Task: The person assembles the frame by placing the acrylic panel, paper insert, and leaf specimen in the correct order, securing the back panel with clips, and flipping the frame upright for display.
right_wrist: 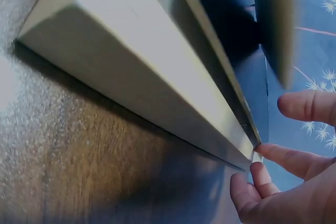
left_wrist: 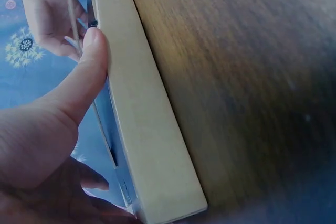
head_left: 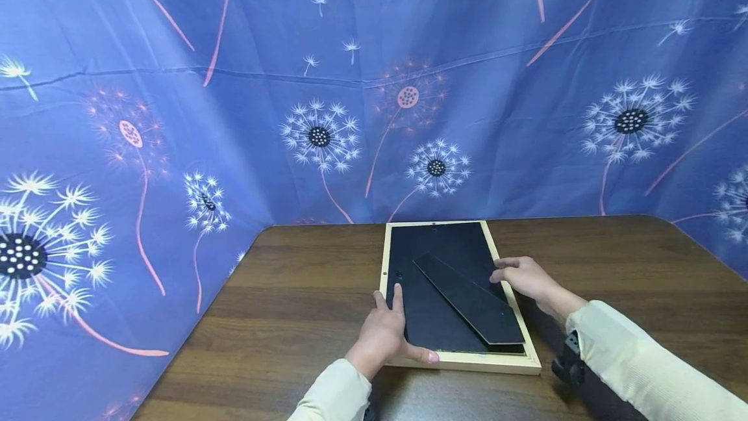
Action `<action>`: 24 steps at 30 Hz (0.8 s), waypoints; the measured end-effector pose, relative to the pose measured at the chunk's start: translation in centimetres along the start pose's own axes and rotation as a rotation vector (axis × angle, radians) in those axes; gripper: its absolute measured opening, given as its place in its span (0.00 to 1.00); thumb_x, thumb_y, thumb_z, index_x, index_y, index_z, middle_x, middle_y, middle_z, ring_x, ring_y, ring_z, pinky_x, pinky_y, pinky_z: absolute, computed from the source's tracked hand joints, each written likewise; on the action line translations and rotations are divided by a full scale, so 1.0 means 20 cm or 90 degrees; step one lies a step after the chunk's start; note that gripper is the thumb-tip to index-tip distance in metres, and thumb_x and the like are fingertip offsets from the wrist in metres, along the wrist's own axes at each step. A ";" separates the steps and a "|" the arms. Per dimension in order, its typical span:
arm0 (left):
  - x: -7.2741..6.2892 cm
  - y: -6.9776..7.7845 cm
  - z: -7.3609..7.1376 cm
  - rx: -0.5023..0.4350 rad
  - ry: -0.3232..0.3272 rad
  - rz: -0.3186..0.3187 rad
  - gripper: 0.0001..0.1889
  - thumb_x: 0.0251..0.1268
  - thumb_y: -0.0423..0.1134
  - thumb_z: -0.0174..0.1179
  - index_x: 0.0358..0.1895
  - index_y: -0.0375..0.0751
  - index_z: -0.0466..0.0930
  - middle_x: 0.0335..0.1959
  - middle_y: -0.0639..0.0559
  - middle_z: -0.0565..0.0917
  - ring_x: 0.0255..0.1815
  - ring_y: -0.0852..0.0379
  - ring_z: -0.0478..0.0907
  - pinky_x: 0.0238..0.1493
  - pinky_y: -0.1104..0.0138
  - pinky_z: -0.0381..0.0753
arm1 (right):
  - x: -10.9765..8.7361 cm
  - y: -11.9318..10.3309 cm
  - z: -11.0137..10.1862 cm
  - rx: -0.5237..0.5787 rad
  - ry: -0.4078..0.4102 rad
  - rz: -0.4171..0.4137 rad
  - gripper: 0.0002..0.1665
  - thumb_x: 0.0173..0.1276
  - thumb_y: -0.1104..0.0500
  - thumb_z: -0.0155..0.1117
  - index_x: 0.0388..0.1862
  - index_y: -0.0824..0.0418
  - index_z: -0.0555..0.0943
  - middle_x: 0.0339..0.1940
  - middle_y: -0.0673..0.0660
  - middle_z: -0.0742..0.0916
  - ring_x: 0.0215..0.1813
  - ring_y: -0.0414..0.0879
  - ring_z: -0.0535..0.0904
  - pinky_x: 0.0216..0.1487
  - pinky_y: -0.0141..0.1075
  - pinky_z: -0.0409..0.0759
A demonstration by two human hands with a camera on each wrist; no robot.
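A pale wooden picture frame [head_left: 491, 361] lies on the table with its back up. Inside it sits a black backing board [head_left: 429, 317], whose near edge stands slightly proud of the wood. A black easel leg [head_left: 467, 294] slants across the board, its near end raised. My left hand [head_left: 382, 331] rests at the near left corner, thumb [left_wrist: 90, 61] on the near rail and fingers spread along the left side. At the right rail is my right hand [head_left: 528, 278]. In the right wrist view its index fingertip touches the board's edge, while the thumb [right_wrist: 310, 106] stays apart.
The brown wooden table [head_left: 304, 297] extends to both sides of the frame. Behind and to the left hangs a blue cloth [head_left: 263, 148] with dandelion prints. A small black device [head_left: 569, 361] is strapped at the right sleeve.
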State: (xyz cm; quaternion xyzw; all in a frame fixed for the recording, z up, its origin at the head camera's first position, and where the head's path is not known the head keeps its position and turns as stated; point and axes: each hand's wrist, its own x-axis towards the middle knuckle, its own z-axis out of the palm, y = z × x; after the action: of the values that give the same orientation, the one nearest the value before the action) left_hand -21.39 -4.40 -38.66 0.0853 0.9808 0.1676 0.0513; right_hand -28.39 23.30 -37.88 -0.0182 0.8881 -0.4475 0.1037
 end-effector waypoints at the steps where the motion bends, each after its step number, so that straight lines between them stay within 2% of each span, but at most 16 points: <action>1: 0.00 0.00 0.00 0.004 -0.002 0.001 0.72 0.33 0.63 0.84 0.80 0.32 0.50 0.74 0.19 0.57 0.56 0.29 0.79 0.52 0.51 0.84 | 0.00 0.00 -0.01 0.005 -0.001 0.001 0.37 0.70 0.59 0.57 0.71 0.81 0.64 0.72 0.79 0.68 0.74 0.77 0.56 0.69 0.69 0.60; 4: 0.00 0.00 0.00 0.007 -0.009 -0.001 0.71 0.34 0.63 0.83 0.80 0.33 0.51 0.74 0.20 0.57 0.57 0.29 0.78 0.54 0.51 0.83 | 0.00 0.02 -0.02 0.030 0.013 -0.005 0.34 0.69 0.61 0.56 0.70 0.80 0.67 0.72 0.78 0.68 0.74 0.77 0.56 0.69 0.70 0.60; 6: 0.00 0.00 0.00 0.014 -0.009 0.001 0.69 0.34 0.63 0.83 0.80 0.34 0.54 0.74 0.20 0.57 0.58 0.29 0.78 0.55 0.51 0.83 | 0.01 0.03 -0.02 0.061 0.027 -0.012 0.33 0.69 0.63 0.55 0.69 0.79 0.68 0.72 0.77 0.69 0.73 0.75 0.60 0.68 0.67 0.64; 11: 0.00 0.01 -0.02 0.064 -0.013 0.011 0.64 0.34 0.66 0.81 0.78 0.40 0.62 0.73 0.21 0.60 0.67 0.28 0.70 0.64 0.44 0.75 | 0.03 0.06 -0.02 0.136 0.036 -0.021 0.31 0.70 0.65 0.54 0.68 0.81 0.69 0.70 0.75 0.72 0.68 0.62 0.71 0.59 0.46 0.78; 13: 0.00 0.03 -0.03 0.082 -0.017 0.035 0.62 0.35 0.65 0.81 0.77 0.42 0.63 0.74 0.23 0.59 0.72 0.28 0.63 0.68 0.41 0.68 | 0.03 0.07 -0.02 0.148 0.027 -0.023 0.30 0.71 0.65 0.53 0.68 0.81 0.68 0.70 0.76 0.72 0.67 0.61 0.72 0.56 0.42 0.79; 15: -0.01 0.07 -0.05 0.075 -0.023 0.075 0.59 0.39 0.64 0.81 0.77 0.46 0.64 0.76 0.26 0.58 0.76 0.30 0.58 0.71 0.38 0.63 | 0.03 0.07 -0.03 0.147 0.022 -0.025 0.30 0.73 0.65 0.51 0.69 0.81 0.67 0.70 0.76 0.73 0.68 0.63 0.72 0.56 0.44 0.79; 18: -0.01 0.15 -0.06 0.062 -0.024 0.142 0.53 0.45 0.62 0.79 0.77 0.52 0.66 0.79 0.33 0.57 0.78 0.33 0.56 0.69 0.35 0.64 | 0.04 0.06 -0.04 0.126 0.021 -0.022 0.29 0.74 0.64 0.49 0.69 0.78 0.69 0.66 0.73 0.78 0.65 0.64 0.76 0.55 0.49 0.76; 21: 0.00 0.23 -0.04 0.078 -0.008 0.182 0.51 0.47 0.65 0.76 0.77 0.57 0.65 0.79 0.41 0.60 0.78 0.38 0.58 0.66 0.34 0.68 | 0.04 0.04 -0.05 0.130 0.028 -0.004 0.29 0.73 0.63 0.50 0.70 0.76 0.70 0.56 0.64 0.87 0.53 0.52 0.83 0.50 0.46 0.72; 24: 0.01 0.30 0.00 0.144 0.022 0.195 0.54 0.45 0.70 0.75 0.78 0.60 0.63 0.78 0.46 0.62 0.78 0.42 0.60 0.63 0.36 0.72 | 0.04 0.03 -0.05 0.170 0.025 0.007 0.30 0.73 0.63 0.51 0.70 0.79 0.67 0.43 0.51 0.89 0.41 0.39 0.80 0.44 0.38 0.72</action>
State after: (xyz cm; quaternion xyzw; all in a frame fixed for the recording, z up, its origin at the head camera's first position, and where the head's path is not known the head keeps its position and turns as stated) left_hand -20.75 1.20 -36.73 0.2358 0.9697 0.0637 -0.0014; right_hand -29.30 24.33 -38.03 0.0094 0.8224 -0.5616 0.0899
